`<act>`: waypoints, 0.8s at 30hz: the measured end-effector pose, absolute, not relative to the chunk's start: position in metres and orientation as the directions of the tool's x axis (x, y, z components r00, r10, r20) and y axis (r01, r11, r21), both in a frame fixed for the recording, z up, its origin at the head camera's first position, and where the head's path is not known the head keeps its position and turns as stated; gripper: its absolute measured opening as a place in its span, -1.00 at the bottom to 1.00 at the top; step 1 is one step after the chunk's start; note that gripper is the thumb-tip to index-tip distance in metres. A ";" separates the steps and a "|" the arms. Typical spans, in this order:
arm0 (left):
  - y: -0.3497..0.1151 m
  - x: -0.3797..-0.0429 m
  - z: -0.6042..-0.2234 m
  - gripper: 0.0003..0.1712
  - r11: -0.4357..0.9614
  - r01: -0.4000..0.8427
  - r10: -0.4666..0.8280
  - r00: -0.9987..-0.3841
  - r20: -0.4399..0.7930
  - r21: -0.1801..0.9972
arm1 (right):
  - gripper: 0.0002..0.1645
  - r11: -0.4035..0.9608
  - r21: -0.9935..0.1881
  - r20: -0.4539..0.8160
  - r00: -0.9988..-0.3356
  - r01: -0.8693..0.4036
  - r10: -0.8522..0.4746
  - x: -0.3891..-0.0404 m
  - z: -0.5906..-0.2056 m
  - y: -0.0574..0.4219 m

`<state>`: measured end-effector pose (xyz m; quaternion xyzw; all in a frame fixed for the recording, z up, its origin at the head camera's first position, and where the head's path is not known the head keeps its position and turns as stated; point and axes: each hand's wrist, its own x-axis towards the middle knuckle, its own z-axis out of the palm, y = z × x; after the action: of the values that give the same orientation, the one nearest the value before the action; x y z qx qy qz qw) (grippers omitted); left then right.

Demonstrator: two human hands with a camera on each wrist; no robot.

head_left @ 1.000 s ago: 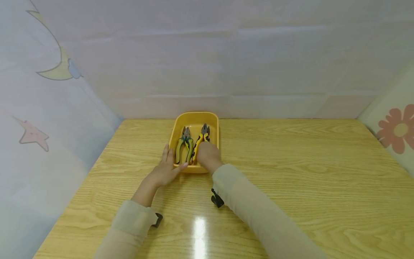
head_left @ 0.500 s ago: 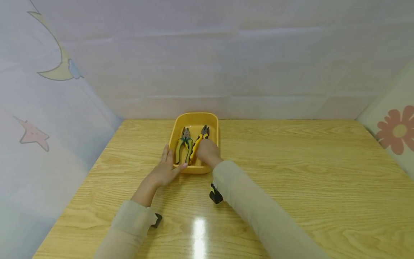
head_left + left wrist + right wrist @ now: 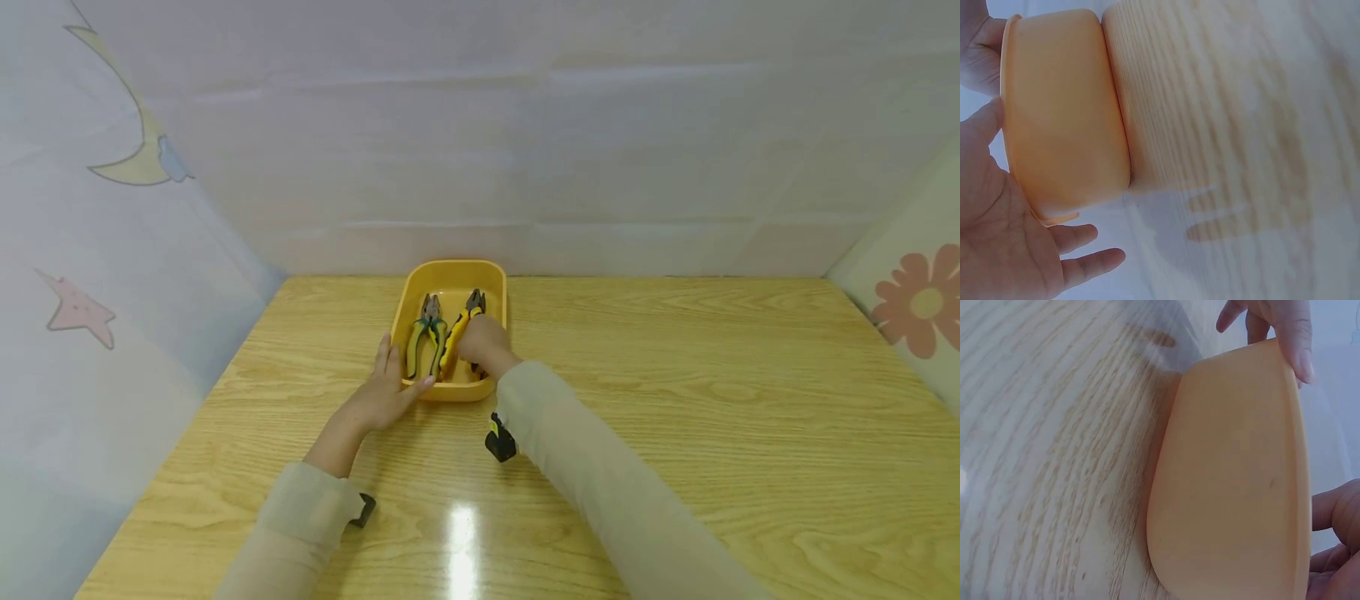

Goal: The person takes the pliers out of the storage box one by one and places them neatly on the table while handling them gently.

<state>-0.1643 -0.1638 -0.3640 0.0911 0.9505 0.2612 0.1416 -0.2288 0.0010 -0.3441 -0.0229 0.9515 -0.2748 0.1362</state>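
Note:
A yellow plastic bin [image 3: 457, 392] stands on the wooden table. Inside lie green-handled pliers [image 3: 437, 333] on the left and yellow-and-black pliers [image 3: 453, 340] on the right, both with heads toward the back. My left hand [image 3: 384, 398] rests on the bin's near left corner, fingers extended along the outside and thumb at the front rim. My right hand [image 3: 486, 343] reaches into the bin and grips the yellow-and-black pliers' handles, its fingertips mostly hidden. In the right wrist view, the bin wall [image 3: 1229, 475] hides what the right hand [image 3: 1338, 540] holds.
A cloth-like wall [image 3: 480, 150] stands just behind the bin at the table's far edge. The wooden tabletop [image 3: 712, 400] stretches away to the right. Decorated side walls show a moon [image 3: 138, 162] and a flower [image 3: 926, 300].
My right hand has shifted slightly toward the back of the bin, and a dark handle end shows below it. The yellow-and-black pliers lean a little more. My left hand stays put.

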 end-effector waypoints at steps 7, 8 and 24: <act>-0.164 -0.165 -0.365 0.06 0.849 0.110 0.249 -0.946 -0.207 0.516 | -0.84 0.792 -0.592 -0.318 -0.946 0.151 -0.058 -0.234 -0.343 0.000; -0.164 -0.165 -0.365 0.06 0.852 0.118 0.250 -0.947 -0.200 0.510 | -0.81 0.787 -0.595 -0.327 -0.944 0.164 -0.051 -0.234 -0.343 0.000; -0.164 -0.165 -0.370 0.04 0.832 0.123 0.253 -0.952 -0.172 0.541 | -0.60 0.563 -0.749 -0.415 -0.910 0.348 0.010 -0.237 -0.340 0.000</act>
<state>-0.1651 -0.1644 -0.3696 0.0991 0.9497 0.2723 0.1191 -0.2369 0.0001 -0.3398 0.1037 0.8644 -0.4556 0.1857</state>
